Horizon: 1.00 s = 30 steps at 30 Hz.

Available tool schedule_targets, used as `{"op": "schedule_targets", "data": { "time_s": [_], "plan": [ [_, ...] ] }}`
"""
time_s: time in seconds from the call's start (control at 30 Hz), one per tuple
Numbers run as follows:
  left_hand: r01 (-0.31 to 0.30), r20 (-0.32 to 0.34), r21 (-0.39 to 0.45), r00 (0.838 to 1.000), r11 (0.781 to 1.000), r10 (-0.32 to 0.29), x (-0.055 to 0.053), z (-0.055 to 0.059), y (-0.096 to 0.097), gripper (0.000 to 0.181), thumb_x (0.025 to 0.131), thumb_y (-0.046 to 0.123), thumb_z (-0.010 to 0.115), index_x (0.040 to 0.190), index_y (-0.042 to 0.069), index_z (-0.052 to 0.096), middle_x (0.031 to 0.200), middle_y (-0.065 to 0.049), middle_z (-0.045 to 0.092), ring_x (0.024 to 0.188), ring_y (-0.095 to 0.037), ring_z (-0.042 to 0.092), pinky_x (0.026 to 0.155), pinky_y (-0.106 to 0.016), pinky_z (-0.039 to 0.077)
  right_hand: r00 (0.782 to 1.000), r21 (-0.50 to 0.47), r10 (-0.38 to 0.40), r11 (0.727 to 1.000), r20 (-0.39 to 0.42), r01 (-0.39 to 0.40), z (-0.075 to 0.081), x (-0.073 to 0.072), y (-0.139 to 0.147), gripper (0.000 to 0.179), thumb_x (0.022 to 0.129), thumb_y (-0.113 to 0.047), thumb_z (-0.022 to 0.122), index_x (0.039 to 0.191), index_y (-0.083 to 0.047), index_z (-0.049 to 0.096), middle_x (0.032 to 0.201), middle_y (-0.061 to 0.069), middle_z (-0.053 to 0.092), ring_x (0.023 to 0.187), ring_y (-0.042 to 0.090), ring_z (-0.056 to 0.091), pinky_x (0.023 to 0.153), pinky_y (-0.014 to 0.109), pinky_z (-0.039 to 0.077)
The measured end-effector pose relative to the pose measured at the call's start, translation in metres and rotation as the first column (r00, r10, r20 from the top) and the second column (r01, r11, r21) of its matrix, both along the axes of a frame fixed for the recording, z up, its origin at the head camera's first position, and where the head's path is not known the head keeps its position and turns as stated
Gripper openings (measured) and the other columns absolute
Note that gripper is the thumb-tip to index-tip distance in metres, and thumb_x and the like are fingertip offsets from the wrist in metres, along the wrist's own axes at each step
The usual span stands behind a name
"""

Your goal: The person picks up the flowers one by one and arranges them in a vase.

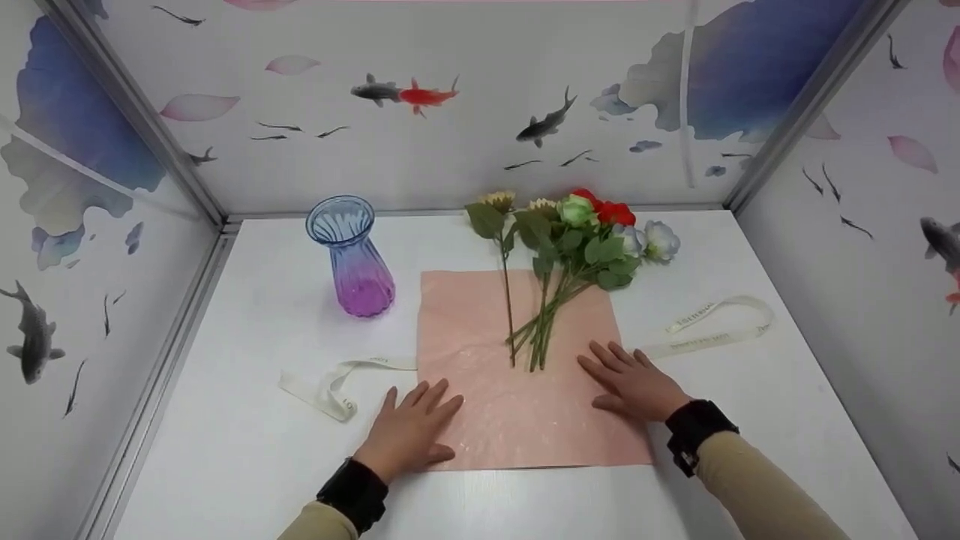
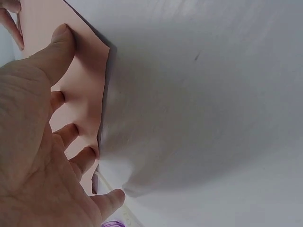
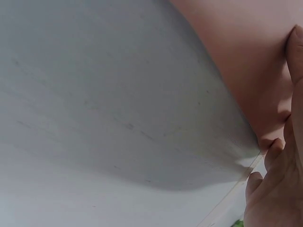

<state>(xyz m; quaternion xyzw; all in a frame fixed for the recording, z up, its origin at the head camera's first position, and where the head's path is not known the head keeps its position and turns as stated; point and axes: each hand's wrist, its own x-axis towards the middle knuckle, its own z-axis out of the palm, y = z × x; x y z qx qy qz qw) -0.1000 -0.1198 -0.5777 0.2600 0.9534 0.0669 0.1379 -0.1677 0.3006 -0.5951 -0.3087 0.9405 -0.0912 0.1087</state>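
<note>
A pink sheet of wrapping paper (image 1: pixel 525 420) lies flat on the white table. My left hand (image 1: pixel 411 435) spreads over its left edge, and in the left wrist view the thumb and fingertips press on the paper (image 2: pixel 87 71). My right hand (image 1: pixel 634 381) rests with spread fingers on the right edge; its little finger reaches past the paper. Between and beyond the hands, a bunch of artificial flowers (image 1: pixel 592 232) lies with crossed green stems on the paper. One yellow-headed flower (image 1: pixel 506 285) lies slightly apart on the left. Cream ribbon (image 1: pixel 701 343) emerges from under the paper on both sides.
A blue-to-purple glass vase (image 1: pixel 352 259) stands at the back left of the table. The ribbon's left end (image 1: pixel 330 390) curls beside the left hand. Printed panels with fish and petals (image 1: pixel 480 142) wall the table at the back and both sides.
</note>
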Motion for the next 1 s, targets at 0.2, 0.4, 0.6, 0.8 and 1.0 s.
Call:
{"op": "schedule_targets", "data": {
  "time_s": [0.2,0.4,0.6,0.8,1.0],
  "plan": [
    [-0.002,0.077,0.021,0.997,1.000,0.000,-0.007,0.003,-0.001,0.078,0.092,0.054,0.069,0.158,0.021,0.040,0.166,-0.013,0.029,0.151,-0.040,0.027,0.116,-0.071,0.021,1.000,-0.019,-0.002,1.000,0.007,0.002,-0.002,0.000,0.000,0.070,0.101,-0.039,0.063,0.159,-0.011,0.036,0.166,0.020,0.026,0.151,0.048,0.023,0.116,0.071,0.023],
    [-0.109,0.030,0.148,0.994,0.983,0.106,-0.028,0.013,-0.010,0.085,0.092,0.054,0.070,0.160,0.016,0.035,0.167,-0.015,0.026,0.151,-0.046,0.022,0.118,-0.069,0.021,1.000,-0.031,0.016,0.999,-0.016,-0.017,-0.003,0.001,0.000,0.070,0.100,-0.039,0.063,0.158,-0.009,0.038,0.165,0.022,0.028,0.149,0.050,0.025,0.115,0.072,0.025],
    [-0.282,-0.010,0.303,0.954,0.910,0.299,-0.059,0.039,-0.029,0.094,0.091,0.051,0.073,0.164,0.018,0.023,0.168,-0.016,0.023,0.152,-0.047,0.020,0.119,-0.068,0.023,1.000,-0.039,0.012,0.999,0.005,-0.012,0.001,0.002,0.000,0.069,0.101,-0.038,0.062,0.158,-0.008,0.038,0.165,0.023,0.027,0.150,0.050,0.024,0.115,0.072,0.024],
    [-0.360,-0.064,0.362,0.911,0.860,0.408,-0.084,0.056,-0.053,0.092,0.093,0.047,0.072,0.163,0.014,0.023,0.164,-0.019,0.028,0.151,-0.043,0.027,0.121,-0.062,0.024,1.000,-0.029,0.005,1.000,0.020,-0.005,0.000,0.002,0.000,0.068,0.101,-0.038,0.062,0.158,-0.008,0.037,0.165,0.023,0.026,0.150,0.050,0.023,0.115,0.071,0.024],
    [-0.391,-0.117,0.397,0.876,0.830,0.468,-0.101,0.062,-0.075,0.083,0.093,0.043,0.073,0.156,0.006,0.035,0.159,-0.023,0.036,0.147,-0.045,0.033,0.119,-0.061,0.028,1.000,-0.025,0.008,1.000,0.003,-0.008,-0.003,0.000,0.001,0.069,0.101,-0.038,0.063,0.158,-0.010,0.037,0.166,0.022,0.026,0.150,0.049,0.023,0.115,0.071,0.025]
  ]
}}
